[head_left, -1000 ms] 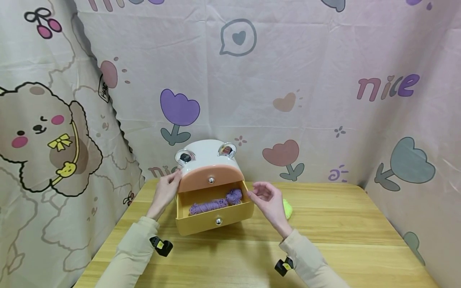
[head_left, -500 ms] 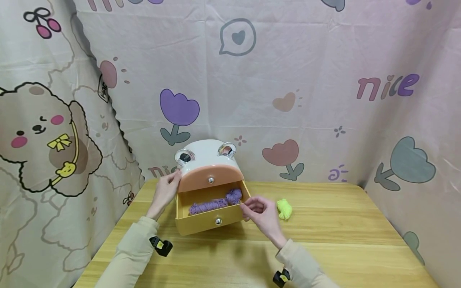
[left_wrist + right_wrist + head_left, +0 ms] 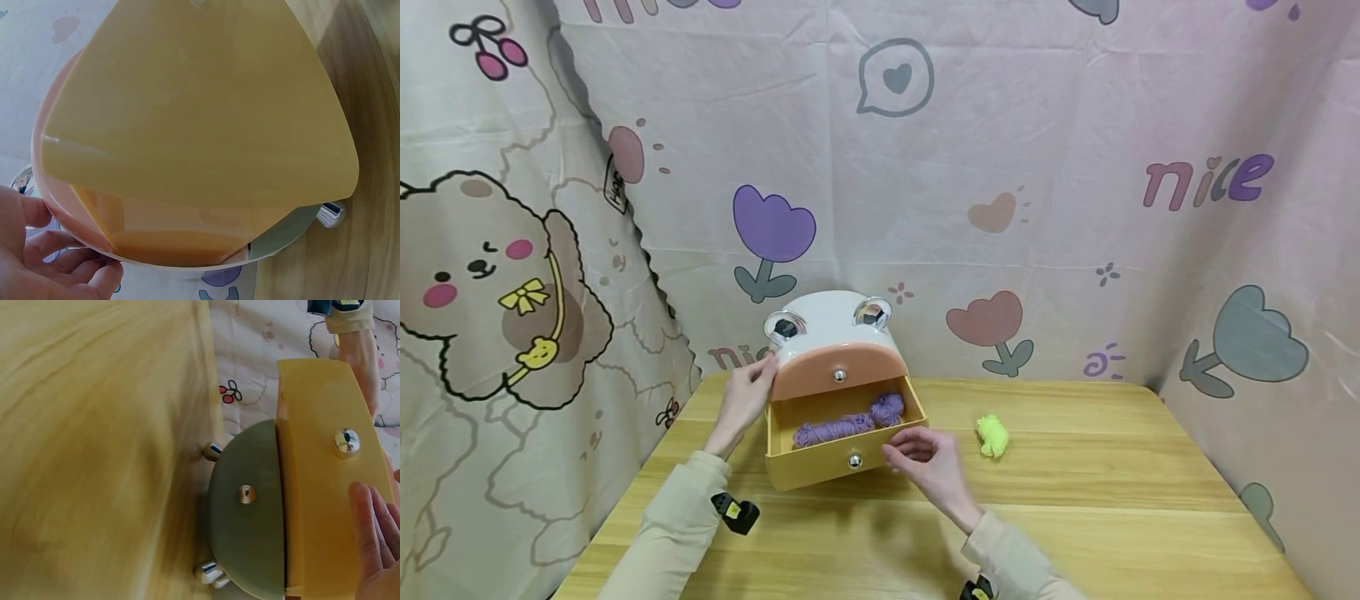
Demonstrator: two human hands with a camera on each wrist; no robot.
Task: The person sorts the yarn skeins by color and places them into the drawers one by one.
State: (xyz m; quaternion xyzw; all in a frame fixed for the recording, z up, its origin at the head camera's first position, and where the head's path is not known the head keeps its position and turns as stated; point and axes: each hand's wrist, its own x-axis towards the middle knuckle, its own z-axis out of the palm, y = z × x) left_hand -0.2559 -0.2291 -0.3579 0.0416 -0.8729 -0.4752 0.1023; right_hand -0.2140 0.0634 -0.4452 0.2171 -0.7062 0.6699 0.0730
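A white frog-shaped drawer box (image 3: 831, 310) with shiny eyes stands at the back of the table. Its yellow middle drawer (image 3: 805, 472) is pulled out, below the peach top drawer (image 3: 820, 371). Inside lie a long purple yarn skein (image 3: 835, 429) and a purple yarn ball (image 3: 887, 409). My left hand (image 3: 745, 404) holds the box at its left side edge, thumb and fingers around the rim in the left wrist view. With fingers loosely extended, my right hand (image 3: 931, 468) is at the yellow drawer's front, right of its silver knob (image 3: 854, 460); it grips nothing.
A neon yellow-green yarn bundle (image 3: 993, 436) lies on the wooden table (image 3: 1075, 492), right of the box. The green bottom drawer (image 3: 250, 456) is closed, above silver feet (image 3: 209, 572). A printed curtain (image 3: 1045, 225) hangs behind the table.
My right hand has moved left and down from the drawer's right side to its front, uncovering the neon yarn bundle. The left hand, box and drawer have stayed in place.
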